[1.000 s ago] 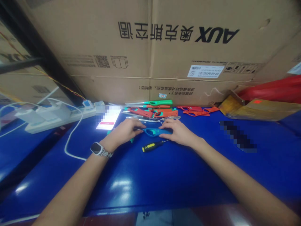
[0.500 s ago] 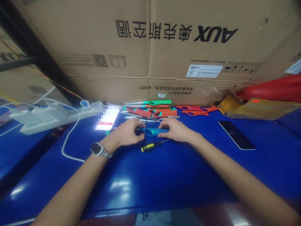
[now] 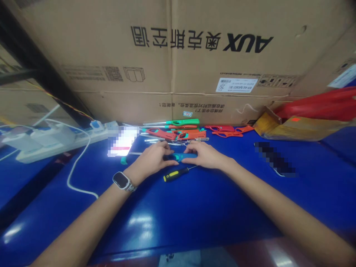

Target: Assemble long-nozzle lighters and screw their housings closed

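Observation:
Both of my hands meet over a blue long-nosed lighter [image 3: 182, 157] lying on the blue table [image 3: 194, 207]. My left hand [image 3: 154, 158], with a watch on its wrist, is curled round the lighter's left end. My right hand [image 3: 202, 155] is closed on its right end. Only the blue middle part shows between the fingers. A screwdriver with a black and yellow handle [image 3: 175, 174] lies just in front of the hands, its tip pointing right.
Behind the hands lies a pile of green, red and orange lighters [image 3: 178, 130] against a big cardboard box [image 3: 178, 59]. A lit phone [image 3: 122, 142] and a power strip with white cable [image 3: 50, 139] sit at left; another phone [image 3: 274, 159] and red and yellow bags [image 3: 306, 115] at right.
My hands have drawn closer together over the blue lighter, covering more of it. The view has shifted slightly to the right.

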Demonstrator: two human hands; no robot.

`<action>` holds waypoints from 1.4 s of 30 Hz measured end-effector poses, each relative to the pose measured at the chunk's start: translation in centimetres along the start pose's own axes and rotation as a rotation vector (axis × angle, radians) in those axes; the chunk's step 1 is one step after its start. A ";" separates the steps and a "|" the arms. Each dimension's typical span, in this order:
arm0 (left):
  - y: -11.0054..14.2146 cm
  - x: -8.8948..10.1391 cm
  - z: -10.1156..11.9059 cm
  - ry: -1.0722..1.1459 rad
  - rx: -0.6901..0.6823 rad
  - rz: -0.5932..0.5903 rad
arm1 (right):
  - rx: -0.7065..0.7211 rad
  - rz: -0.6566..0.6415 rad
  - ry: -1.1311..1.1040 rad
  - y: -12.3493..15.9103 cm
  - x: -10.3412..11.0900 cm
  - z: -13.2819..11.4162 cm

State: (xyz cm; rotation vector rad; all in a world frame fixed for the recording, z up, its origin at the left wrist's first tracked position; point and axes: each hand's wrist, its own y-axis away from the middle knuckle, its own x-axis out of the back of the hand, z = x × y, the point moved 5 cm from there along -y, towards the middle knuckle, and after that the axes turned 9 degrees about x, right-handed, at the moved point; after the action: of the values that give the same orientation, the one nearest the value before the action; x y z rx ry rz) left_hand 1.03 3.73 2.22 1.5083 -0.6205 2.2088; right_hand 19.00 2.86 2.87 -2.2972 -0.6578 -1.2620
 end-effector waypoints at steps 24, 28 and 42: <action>0.1 1.2 1.8 0.021 -0.179 0.083 | 0.062 0.055 0.099 1.0 0.0 -1.4; 0.2 1.8 2.2 -0.009 -0.272 0.124 | 0.142 0.123 0.161 1.2 0.2 -1.5; 0.4 2.8 0.3 0.086 -0.217 0.096 | 0.265 0.121 0.199 1.4 0.5 -1.3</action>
State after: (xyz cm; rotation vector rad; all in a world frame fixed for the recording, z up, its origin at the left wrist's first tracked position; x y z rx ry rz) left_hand 0.09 3.42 4.90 1.2930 -0.8894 2.1816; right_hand 19.20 1.08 3.74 -1.9381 -0.5692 -1.2449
